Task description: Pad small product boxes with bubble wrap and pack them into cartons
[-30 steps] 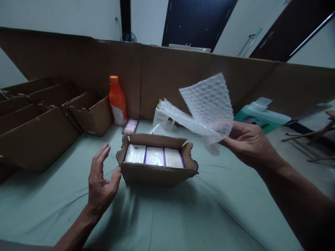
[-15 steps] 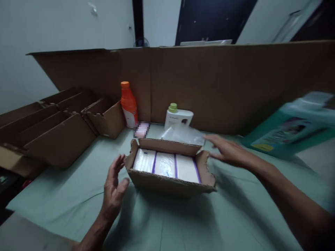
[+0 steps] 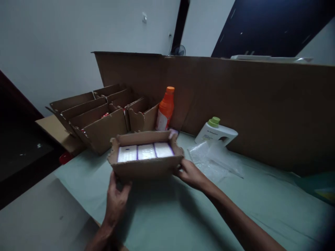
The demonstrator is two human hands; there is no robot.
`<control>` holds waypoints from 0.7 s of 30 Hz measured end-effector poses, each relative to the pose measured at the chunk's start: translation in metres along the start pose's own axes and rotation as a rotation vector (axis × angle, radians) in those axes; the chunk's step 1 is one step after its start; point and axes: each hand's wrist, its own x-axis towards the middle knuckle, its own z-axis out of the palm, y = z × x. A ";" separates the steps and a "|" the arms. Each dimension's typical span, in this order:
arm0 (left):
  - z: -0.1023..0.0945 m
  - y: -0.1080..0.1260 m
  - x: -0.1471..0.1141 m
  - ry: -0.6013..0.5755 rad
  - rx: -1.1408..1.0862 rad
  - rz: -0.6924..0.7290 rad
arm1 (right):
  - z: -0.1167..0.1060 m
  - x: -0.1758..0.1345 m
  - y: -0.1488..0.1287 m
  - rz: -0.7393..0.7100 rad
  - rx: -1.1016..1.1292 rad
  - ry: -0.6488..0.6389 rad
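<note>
Between my hands is an open cardboard box [image 3: 146, 169] holding three white plastic-wrapped packs [image 3: 146, 152] with purple edges, side by side. My left hand [image 3: 116, 198] grips the box's lower left corner, thumb against the front wall and fingertips hidden under it. At the lower right corner my right hand [image 3: 190, 174] is closed on the box, its fingers partly hidden underneath. The box seems raised a little over the green cloth, with shadow below it.
Several open cardboard boxes [image 3: 104, 129] stand at the left. Behind are an orange bottle [image 3: 165, 109] and a white bottle with a green cap [image 3: 216, 132]. Clear plastic wrap [image 3: 217, 160] lies on the green-covered table [image 3: 162, 216]. A cardboard panel [image 3: 251, 104] borders the back.
Both hands have taken hold of the packed box, which has moved left toward the other boxes. My right hand has left the plastic wrap. The view has turned left.
</note>
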 end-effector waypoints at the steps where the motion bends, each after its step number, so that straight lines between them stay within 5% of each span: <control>1: -0.012 0.003 0.014 0.053 0.007 0.013 | 0.014 0.031 -0.006 -0.035 0.026 0.009; 5: -0.041 0.002 0.059 0.118 0.071 0.078 | 0.070 0.129 -0.025 -0.067 0.049 0.104; 9: -0.049 -0.021 0.043 0.163 0.274 0.192 | 0.089 0.155 -0.027 -0.016 0.023 0.289; 11: -0.045 -0.026 0.022 0.148 0.357 0.280 | 0.077 0.150 -0.024 -0.022 0.002 0.352; 13: -0.034 -0.020 0.014 -0.043 0.381 0.394 | 0.054 0.149 -0.029 -0.059 -0.018 0.396; 17: 0.013 0.006 0.060 -0.471 0.381 0.564 | -0.007 0.192 -0.068 -0.179 -0.371 0.459; 21: 0.071 -0.004 0.120 -0.585 0.446 0.559 | -0.039 0.270 -0.108 0.006 -0.909 0.088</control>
